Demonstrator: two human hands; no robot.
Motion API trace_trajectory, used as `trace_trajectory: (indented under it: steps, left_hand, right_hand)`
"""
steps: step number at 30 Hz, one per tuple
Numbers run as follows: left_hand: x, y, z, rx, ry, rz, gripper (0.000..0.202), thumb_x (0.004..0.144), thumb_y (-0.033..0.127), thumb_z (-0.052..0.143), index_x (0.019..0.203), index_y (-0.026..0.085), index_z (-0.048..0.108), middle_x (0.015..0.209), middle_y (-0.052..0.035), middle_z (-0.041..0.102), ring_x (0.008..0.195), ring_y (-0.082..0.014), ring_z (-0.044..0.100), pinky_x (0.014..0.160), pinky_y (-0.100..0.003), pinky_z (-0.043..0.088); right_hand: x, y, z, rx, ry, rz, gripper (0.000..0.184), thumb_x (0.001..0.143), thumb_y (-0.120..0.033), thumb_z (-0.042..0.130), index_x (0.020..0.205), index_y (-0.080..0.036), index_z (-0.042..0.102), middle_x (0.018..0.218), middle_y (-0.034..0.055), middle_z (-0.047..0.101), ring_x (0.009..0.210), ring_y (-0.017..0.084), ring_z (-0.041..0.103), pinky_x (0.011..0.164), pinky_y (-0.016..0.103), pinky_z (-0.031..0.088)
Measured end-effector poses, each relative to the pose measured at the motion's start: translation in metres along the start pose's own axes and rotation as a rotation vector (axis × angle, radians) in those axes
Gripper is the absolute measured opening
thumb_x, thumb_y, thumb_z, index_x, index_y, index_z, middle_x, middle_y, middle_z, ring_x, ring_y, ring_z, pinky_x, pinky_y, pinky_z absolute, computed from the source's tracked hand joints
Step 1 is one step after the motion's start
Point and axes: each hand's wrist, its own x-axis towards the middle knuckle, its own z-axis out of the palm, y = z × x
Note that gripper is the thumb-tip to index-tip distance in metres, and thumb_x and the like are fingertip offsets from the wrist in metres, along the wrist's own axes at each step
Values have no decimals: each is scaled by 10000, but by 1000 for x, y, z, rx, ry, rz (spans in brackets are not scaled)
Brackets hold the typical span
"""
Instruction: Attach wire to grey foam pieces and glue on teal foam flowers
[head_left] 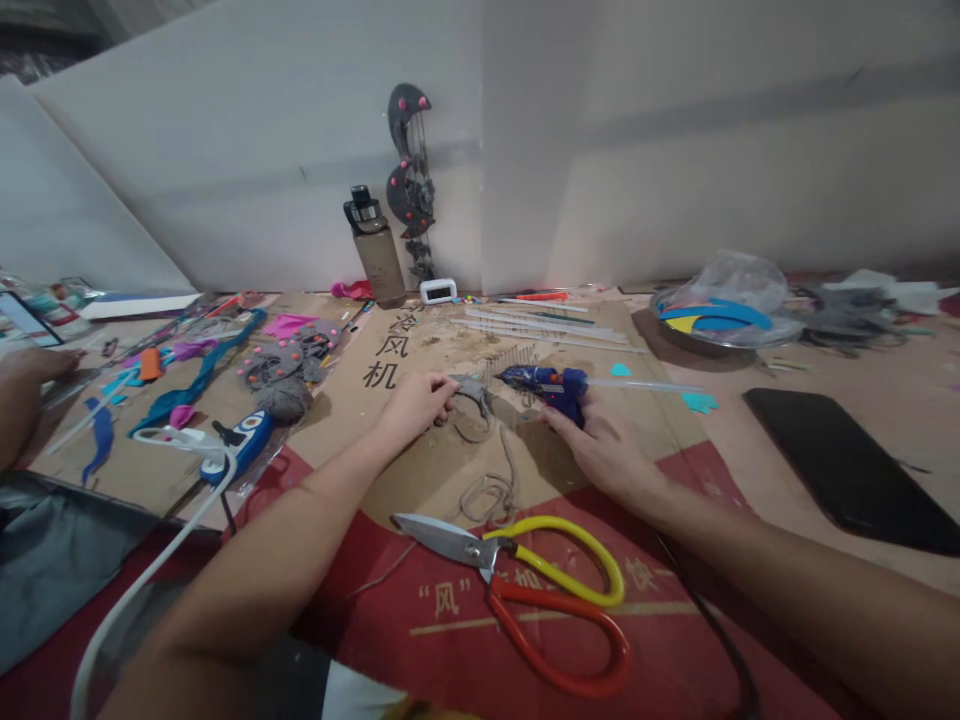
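My right hand (600,440) is wrapped round the handle of a blue hot glue gun (544,383), whose nozzle points left and whose glue stick sticks out to the right. My left hand (416,400) pinches a small grey piece (469,388) lying on the cardboard (420,470), right at the gun's nozzle. A grey cord (495,480) trails from that piece toward me and ends in loops. Scissors with a yellow and a red handle (540,590) lie in front of both hands.
A brown water bottle (377,250), a grey hanging craft (411,180) and a small white clock (439,290) stand at the back wall. White sticks (540,325) lie behind the gun. A black phone (847,465) is right, coloured craft bits (217,370) left, another person's hand (26,375) far left.
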Motion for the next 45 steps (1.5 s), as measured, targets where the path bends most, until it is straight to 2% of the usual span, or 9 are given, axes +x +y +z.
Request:
trace_trajectory:
  steps: [4,10,16,25,30,35,40,43,45]
  left_hand:
    - [-3,4,0,-70,37,12,266,852,365,563,753,138,661,582,-10,616,410,-64,497,378,-162,325]
    - [-15,19,-2,-191,44,73,292,845,391,582,855,121,693,740,-67,707,419,-57,484,361,-166,333]
    - [-22,20,2,-180,-10,151,324,833,424,588,941,144,711,818,-71,735,452,-72,514,368,-171,362]
    - [-26,13,3,-139,-23,244,342,838,451,563,935,174,737,817,-41,733,430,-67,481,385,-191,377]
    - [-22,11,0,-440,-66,134,324,785,425,629,902,136,717,874,-99,730,729,-165,661,384,-172,307]
    - [-12,4,-9,-720,199,171,188,757,322,668,761,135,690,857,-65,707,767,-115,607,588,-183,436]
    - [-4,6,-46,-1183,433,273,64,748,209,608,733,147,618,683,-19,651,716,-123,636,755,-269,513]
    - [-6,12,-71,-1359,547,307,60,722,103,536,723,160,557,557,38,533,574,-88,575,668,-235,518]
    - [-11,16,-78,-1375,552,271,95,721,82,518,684,165,491,525,65,437,438,-42,444,461,-143,386]
  right_hand:
    - [4,-6,-4,39,20,111,365,834,-510,538,970,-186,639,925,92,700,873,260,641,865,411,483]
    - [22,-38,3,381,41,240,315,717,-447,679,876,-189,591,767,34,670,573,155,568,583,306,475]
    - [32,-59,39,627,97,304,349,626,-344,734,908,-208,578,851,19,687,561,125,550,554,280,462]
    - [35,-61,61,546,125,320,265,646,-346,722,806,-183,588,633,-11,617,499,129,509,510,274,429]
    - [35,-54,64,521,175,346,313,622,-398,745,781,-180,587,530,-35,574,482,141,506,508,277,411]
    - [38,-35,66,510,276,323,326,623,-432,739,758,-176,588,543,-38,571,512,139,519,547,283,437]
    - [40,-21,69,517,300,328,322,633,-447,719,766,-180,599,554,-29,583,499,143,520,533,290,444]
    - [39,-20,71,522,285,323,348,631,-458,717,793,-167,618,559,-19,595,504,151,532,524,292,445]
    - [38,-20,72,522,259,317,364,630,-466,725,803,-160,628,558,-18,597,503,150,529,529,292,445]
